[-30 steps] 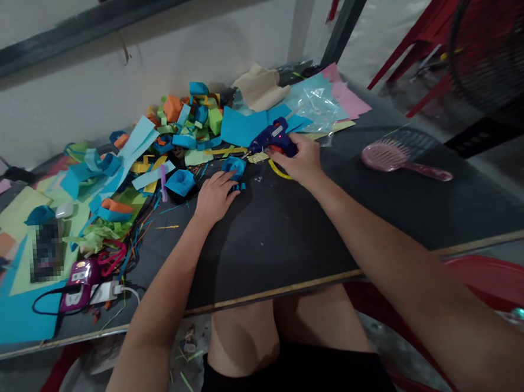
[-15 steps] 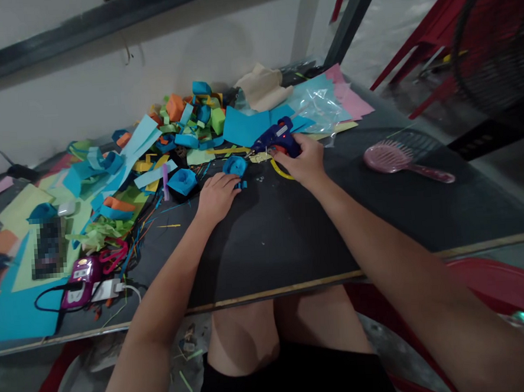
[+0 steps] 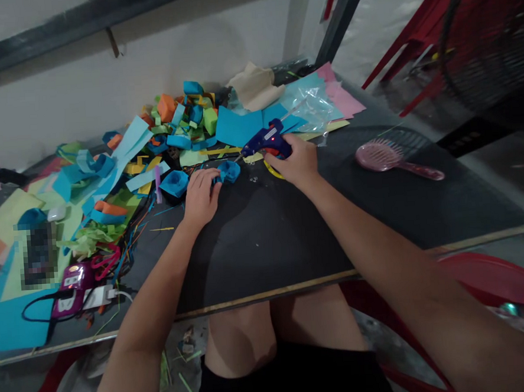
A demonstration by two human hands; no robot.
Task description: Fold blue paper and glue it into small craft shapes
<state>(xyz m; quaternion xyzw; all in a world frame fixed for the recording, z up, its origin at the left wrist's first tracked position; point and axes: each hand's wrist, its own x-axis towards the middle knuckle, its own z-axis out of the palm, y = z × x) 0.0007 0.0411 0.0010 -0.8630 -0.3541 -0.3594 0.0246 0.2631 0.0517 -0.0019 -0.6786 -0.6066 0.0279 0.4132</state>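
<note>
Our right hand [image 3: 298,161] is wrapped round the handle of a dark blue glue gun [image 3: 265,141], its nozzle pointing left, just beside a small blue paper piece [image 3: 230,171] near the middle of the table [image 3: 264,237]. Our left hand [image 3: 202,196] reaches in from the left, thumb and fingers closed on the left end of that piece. We judge the work to be partway along: the piece is already folded into shape, while the gluing looks unfinished; we cannot make out any glue on it. The piece is bright blue, with raised walls round a darker hollow, like a little open cup, and its left end is hidden by our fingers. Just left of our left hand sits a second blue cup [image 3: 175,183], similar in form. Beyond, at the far side, a heap of folded paper shapes [image 3: 166,107] in orange, green, yellow and blue suggests that much folding is done, though we cannot tell which shapes are finished. Flat blue sheets [image 3: 239,125] lie right of the heap, and pink sheets [image 3: 347,99] farther right, so unused paper seems to remain. Well to the right rests a pink hairbrush [image 3: 377,155].
</note>
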